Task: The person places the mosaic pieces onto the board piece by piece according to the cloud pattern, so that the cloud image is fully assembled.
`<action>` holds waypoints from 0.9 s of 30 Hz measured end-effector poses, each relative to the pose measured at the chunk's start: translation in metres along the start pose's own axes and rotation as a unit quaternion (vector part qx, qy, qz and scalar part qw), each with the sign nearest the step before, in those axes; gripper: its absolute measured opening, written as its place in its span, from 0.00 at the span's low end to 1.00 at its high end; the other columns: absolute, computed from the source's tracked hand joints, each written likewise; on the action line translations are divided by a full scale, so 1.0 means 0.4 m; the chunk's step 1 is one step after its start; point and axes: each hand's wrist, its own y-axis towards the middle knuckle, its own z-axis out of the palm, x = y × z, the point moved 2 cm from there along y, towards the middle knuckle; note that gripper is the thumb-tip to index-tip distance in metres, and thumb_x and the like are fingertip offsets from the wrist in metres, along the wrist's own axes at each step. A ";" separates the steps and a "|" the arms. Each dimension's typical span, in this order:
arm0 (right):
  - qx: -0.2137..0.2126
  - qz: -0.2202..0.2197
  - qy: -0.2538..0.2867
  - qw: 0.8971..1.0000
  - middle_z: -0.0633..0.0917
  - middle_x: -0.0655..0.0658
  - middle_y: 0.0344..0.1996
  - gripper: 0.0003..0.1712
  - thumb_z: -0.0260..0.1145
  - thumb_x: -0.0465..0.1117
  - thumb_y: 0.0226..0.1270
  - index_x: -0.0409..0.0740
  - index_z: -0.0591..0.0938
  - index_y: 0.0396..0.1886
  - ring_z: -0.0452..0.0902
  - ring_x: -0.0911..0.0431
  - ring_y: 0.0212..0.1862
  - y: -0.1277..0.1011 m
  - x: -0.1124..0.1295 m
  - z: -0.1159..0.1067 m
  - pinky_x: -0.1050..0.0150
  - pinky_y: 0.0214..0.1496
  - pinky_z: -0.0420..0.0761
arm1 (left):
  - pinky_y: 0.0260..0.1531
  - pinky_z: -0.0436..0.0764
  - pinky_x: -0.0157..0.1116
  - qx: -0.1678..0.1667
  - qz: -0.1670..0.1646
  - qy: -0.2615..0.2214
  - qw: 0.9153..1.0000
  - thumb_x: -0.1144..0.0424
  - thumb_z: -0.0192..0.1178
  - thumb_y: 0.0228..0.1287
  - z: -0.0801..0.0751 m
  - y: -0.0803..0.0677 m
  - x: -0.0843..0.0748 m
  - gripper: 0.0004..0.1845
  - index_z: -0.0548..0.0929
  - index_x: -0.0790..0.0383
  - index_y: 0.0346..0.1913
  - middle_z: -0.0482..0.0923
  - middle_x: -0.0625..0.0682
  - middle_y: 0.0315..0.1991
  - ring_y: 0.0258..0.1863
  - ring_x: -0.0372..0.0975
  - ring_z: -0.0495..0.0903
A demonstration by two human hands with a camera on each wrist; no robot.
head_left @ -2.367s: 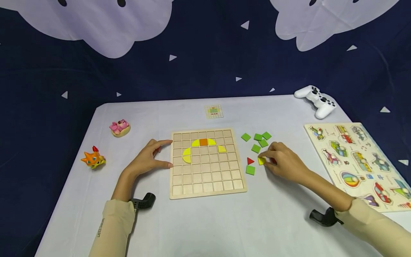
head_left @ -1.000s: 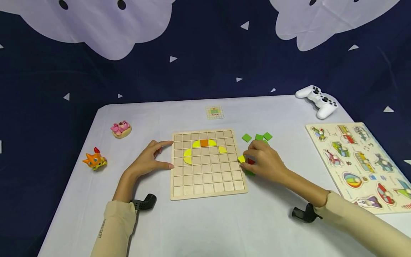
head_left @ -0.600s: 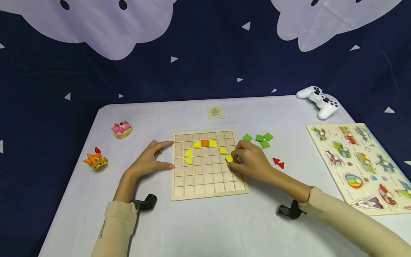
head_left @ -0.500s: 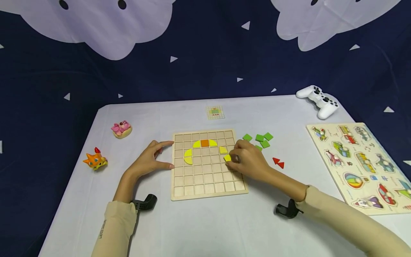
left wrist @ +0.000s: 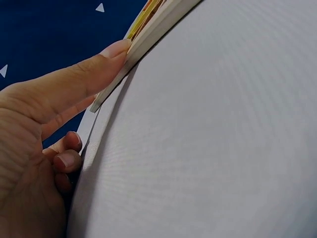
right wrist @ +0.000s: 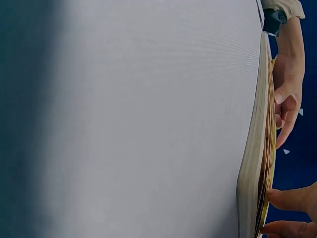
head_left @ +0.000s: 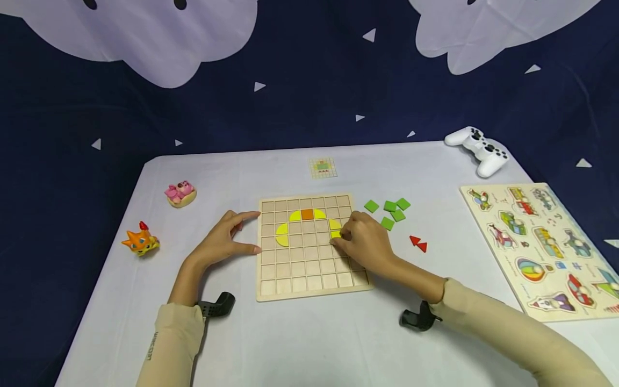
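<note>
right hand (head_left: 364, 244) pinching yellow piece (head_left: 336, 234) on grid board (head_left: 309, 271), left hand (head_left: 223, 237) bracing edge

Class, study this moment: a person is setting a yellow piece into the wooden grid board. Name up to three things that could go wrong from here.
1. The right hand covers most of the yellow piece, so it may seat crooked in its cell.
2. It might nudge the neighbouring yellow quarter.
3. The left hand only touches the wooden grid board at its edge; pressing could slide the board on the table.
</note>
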 end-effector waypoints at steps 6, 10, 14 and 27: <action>0.005 0.024 0.021 0.999 0.78 0.48 0.25 0.14 0.81 0.45 0.49 0.39 0.88 0.23 0.74 0.55 0.30 0.002 0.002 -0.002 0.63 0.28 0.75 | 0.42 0.63 0.43 -0.002 0.005 -0.003 1.000 0.56 0.80 0.46 -0.002 0.001 -0.001 0.45 0.72 0.54 0.70 0.59 0.54 0.38 0.41 0.44 0.61; 0.004 0.018 0.010 1.000 0.79 0.47 0.26 0.15 0.81 0.46 0.49 0.38 0.90 0.26 0.75 0.55 0.30 -0.002 0.000 -0.007 0.62 0.28 0.76 | 0.42 0.63 0.43 -0.001 0.006 -0.005 1.000 0.57 0.80 0.46 0.000 0.000 -0.001 0.45 0.72 0.54 0.70 0.59 0.54 0.38 0.40 0.44 0.61; -0.006 -0.005 -0.007 1.000 0.80 0.46 0.29 0.15 0.81 0.45 0.50 0.39 0.91 0.31 0.74 0.55 0.31 -0.009 -0.014 -0.024 0.60 0.31 0.76 | 0.41 0.63 0.43 -0.001 0.007 -0.007 1.000 0.57 0.80 0.46 0.001 0.000 -0.002 0.45 0.72 0.54 0.70 0.59 0.54 0.38 0.40 0.44 0.61; 0.019 0.043 -0.030 0.998 0.79 0.37 0.38 0.21 0.76 0.41 0.56 0.31 0.86 0.46 0.73 0.47 0.39 0.045 -0.176 -0.086 0.53 0.37 0.77 | 0.42 0.63 0.43 0.000 -0.001 -0.007 1.000 0.56 0.80 0.45 0.000 0.000 -0.002 0.45 0.72 0.53 0.70 0.59 0.54 0.38 0.41 0.44 0.60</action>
